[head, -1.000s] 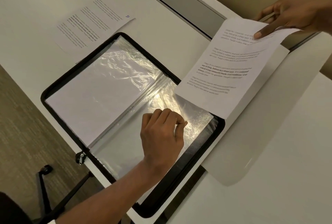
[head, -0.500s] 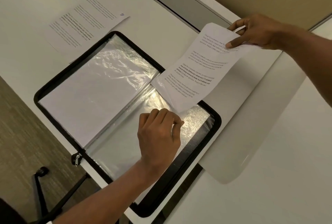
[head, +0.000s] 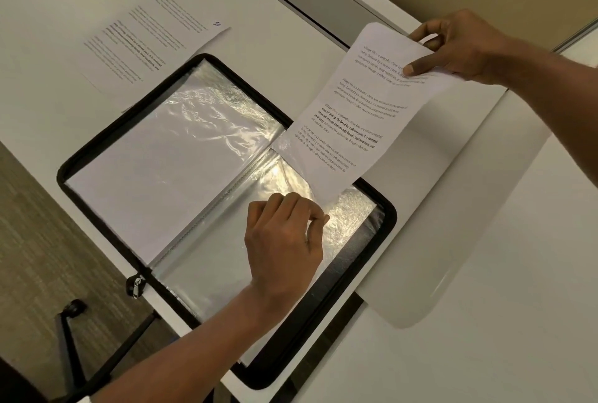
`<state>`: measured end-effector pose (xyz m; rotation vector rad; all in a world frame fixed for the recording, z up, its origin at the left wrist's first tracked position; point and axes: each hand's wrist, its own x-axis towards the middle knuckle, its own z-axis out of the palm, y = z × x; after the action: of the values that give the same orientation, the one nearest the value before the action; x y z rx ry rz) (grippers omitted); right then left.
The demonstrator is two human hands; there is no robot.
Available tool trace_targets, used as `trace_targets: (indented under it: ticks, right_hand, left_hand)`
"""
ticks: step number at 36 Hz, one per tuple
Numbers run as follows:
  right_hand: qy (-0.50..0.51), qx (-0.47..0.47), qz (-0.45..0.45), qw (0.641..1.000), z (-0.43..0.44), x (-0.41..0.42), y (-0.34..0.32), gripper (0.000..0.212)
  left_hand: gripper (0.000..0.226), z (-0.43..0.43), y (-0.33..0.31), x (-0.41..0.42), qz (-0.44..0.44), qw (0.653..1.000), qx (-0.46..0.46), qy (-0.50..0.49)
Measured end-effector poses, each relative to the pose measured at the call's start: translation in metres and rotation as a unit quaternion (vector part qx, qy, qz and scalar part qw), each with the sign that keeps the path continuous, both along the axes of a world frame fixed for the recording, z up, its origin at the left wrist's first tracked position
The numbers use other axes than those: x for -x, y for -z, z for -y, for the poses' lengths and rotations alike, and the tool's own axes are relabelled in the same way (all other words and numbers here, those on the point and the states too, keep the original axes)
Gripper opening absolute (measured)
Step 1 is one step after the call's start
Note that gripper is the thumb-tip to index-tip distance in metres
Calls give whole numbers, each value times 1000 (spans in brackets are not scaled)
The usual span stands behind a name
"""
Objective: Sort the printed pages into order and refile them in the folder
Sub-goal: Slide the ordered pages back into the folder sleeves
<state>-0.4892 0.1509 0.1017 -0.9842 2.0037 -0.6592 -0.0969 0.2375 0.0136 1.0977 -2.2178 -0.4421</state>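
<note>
The left hand [head: 284,241], fingers curled, pinches the edge of a clear sleeve [head: 352,218] in the open folder [head: 390,221] on the white table [head: 48,30], while the right hand [head: 462,46] pinches the top of a printed page [head: 362,118] whose lower corner dips to that sleeve, a second page [head: 145,43] lying flat beyond the folder.

White printed sheet [head: 352,130] I'm holding: paragraphs open "Village life is a peaceful, close-knit"; bold lines read "way of living. Defined by a slower pace, it is centered around strong community bonds". Second white printed sheet [head: 142,46], lying flat: print too small (blue handwritten corner mark illegible too).
</note>
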Motion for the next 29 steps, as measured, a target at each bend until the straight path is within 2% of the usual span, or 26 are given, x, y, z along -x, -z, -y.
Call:
trace_targets:
  ticks: [4, 8, 11, 16, 19, 23, 27, 29]
  right_hand:
    - [-4, -4, 0, 1000, -1, 0, 0, 49]
    - [8, -8, 16, 1000, -1, 3, 0, 50]
    - [8, -56, 10, 998, -1, 4, 1, 47]
    - [11, -114, -6, 993, 5, 9, 12, 39]
    - [9, -138, -7, 990, 10, 10, 19, 38]
    - [-12, -179, -16, 984, 16, 6, 29, 38]
    - [-32, -200, -28, 979, 22, 1, 38, 30]
    - [-39, -206, -29, 977, 25, 0, 43, 34]
  left_hand:
    - [19, -1, -1, 3, -1, 1000, -10, 5]
    - [38, -3, -3, 8, -19, 998, -54, 25]
    - [54, -4, 1, 7, -16, 993, -102, 62]
    - [92, -8, 18, 4, 99, 966, -167, 169]
    - [111, -11, 29, 5, 190, 945, -135, 230]
    - [111, -15, 38, 7, 266, 921, -88, 272]
    - [107, -18, 42, 10, 281, 916, -78, 277]
    - [105, -18, 42, 10, 276, 917, -79, 277]
